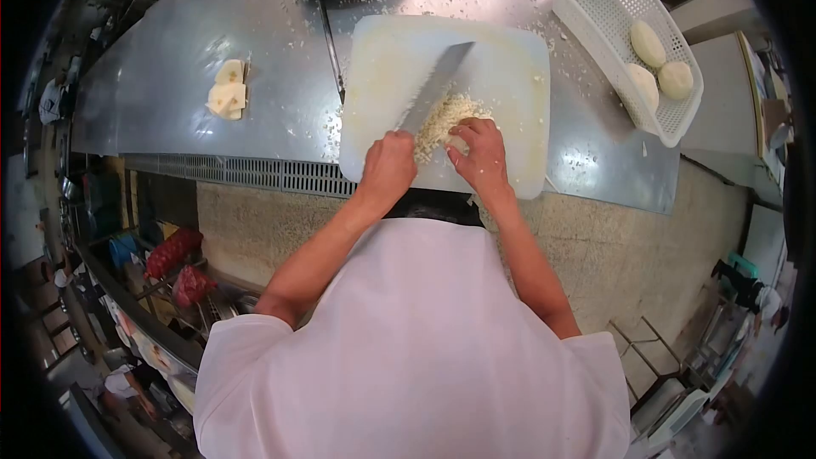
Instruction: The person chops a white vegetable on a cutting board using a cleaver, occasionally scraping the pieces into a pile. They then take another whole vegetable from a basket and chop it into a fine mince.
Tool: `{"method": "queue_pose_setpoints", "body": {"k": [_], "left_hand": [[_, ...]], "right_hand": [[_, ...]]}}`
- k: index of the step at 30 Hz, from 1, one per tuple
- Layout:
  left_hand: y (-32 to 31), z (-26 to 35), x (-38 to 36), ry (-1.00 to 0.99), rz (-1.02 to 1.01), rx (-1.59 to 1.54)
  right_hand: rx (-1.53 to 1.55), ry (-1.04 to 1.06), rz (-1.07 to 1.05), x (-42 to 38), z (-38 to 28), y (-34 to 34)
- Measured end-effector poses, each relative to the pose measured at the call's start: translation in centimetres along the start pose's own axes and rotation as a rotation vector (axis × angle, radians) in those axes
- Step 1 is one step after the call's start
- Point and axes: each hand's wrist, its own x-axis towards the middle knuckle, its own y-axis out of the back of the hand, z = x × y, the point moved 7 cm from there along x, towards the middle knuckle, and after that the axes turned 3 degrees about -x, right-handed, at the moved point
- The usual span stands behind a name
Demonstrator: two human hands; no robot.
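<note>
Steel counter (170,85) carries a white cutting board (510,59); left hand (389,168) grips the cleaver (435,89), right hand (483,155) presses the half-minced pile (446,119) (slices (228,92) and basket (595,0) roots wait).

The knife (435,87) is a broad steel cleaver. Its blade slants from the middle of the cutting board (510,51) toward the near edge, its cutting edge down against the chopped pile (442,119), its handle gripped in the left hand (387,166). The pile is pale, finely minced bits heaped near the board's near edge, about midway along it, under the right hand's (483,153) curled fingers.
</note>
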Motion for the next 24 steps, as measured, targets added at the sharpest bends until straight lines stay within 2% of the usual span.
{"method": "queue_pose_setpoints", "body": {"k": [3, 6, 9, 11, 13, 14, 16, 17, 19, 22, 24], "left_hand": [[2.0, 1.1, 1.3, 0.097, -0.118, -0.132], [2.3, 1.5, -0.1, 0.156, -0.102, -0.293], [-1.3, 1.9, 0.8, 0.108, -0.109, -0.216], [-1.4, 2.1, 1.3, 0.101, -0.105, -0.326], [0.7, 3.1, 0.9, 0.19, -0.161, -0.338], [0.0, 2.9, 0.6, 0.192, -0.164, -0.332], [-0.6, 3.9, 0.5, 0.016, -0.057, -0.255], [-1.1, 3.6, 0.4, 0.023, -0.061, -0.256], [-1.0, 3.8, 2.0, 0.124, -0.21, -0.335], [1.0, 4.6, 1.2, 0.071, -0.183, -0.315], [-2.2, 3.6, 1.4, 0.025, -0.147, -0.305]], "right_hand": [[0.104, -0.017, 0.024, -0.2, -0.1, 1.0], [0.041, -0.104, 0.142, -0.2, 0.8, 3.9], [-0.012, -0.173, 0.101, -0.7, 2.2, 3.6], [0.021, -0.153, 0.066, -1.1, 2.1, 3.2], [0.063, -0.126, 0.031, -1.1, 1.9, 3.0], [0.086, -0.183, 0.05, -1.3, 2.1, 3.1], [0.107, -0.245, 0.069, -1.4, 2.5, 3.1], [0.116, -0.249, 0.077, -1.3, 2.5, 3.0], [0.124, -0.242, 0.091, -1.5, 2.5, 3.2], [0.098, -0.242, 0.141, -1.5, 2.6, 4.5], [0.173, -0.328, 0.169, -1.9, 2.9, 5.2]]}}
